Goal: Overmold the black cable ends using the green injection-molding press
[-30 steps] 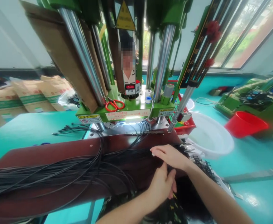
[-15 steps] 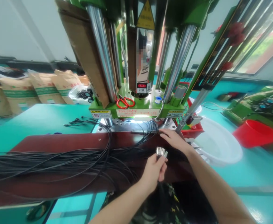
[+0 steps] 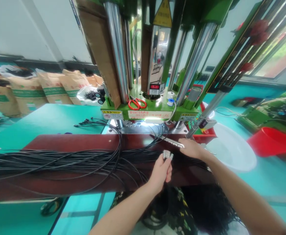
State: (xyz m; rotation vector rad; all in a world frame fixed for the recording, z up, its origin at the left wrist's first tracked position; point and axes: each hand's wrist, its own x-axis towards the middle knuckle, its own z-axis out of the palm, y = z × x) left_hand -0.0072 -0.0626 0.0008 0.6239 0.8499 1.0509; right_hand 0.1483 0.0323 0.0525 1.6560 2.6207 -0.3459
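Observation:
My left hand (image 3: 160, 171) is closed round a bunch of silvery metal plugs (image 3: 167, 154); black cable seems to hang below the fist. My right hand (image 3: 193, 148) grips the near end of a slim metal bar (image 3: 170, 141) with notches or holes along it. That bar lies slantwise over the edge of the brown board, its far end by the press bed. Several thin black cables (image 3: 157, 134) loop from the press bed across the bar's far part. A thick bundle of black cables (image 3: 59, 163) lies along the brown board (image 3: 69, 142).
A green press (image 3: 155, 106) with steel columns (image 3: 118, 55) stands ahead, red-handled scissors (image 3: 137, 104) on its ledge. To the right are a white basin (image 3: 233, 150), a red bucket (image 3: 270, 142) and a red tray (image 3: 210, 135). Paper sacks (image 3: 30, 93) line the left back.
My right hand has closed on the metal bar and drawn its near end back from the press, tilting it. My left hand still holds the plugs. The camera view has shifted slightly.

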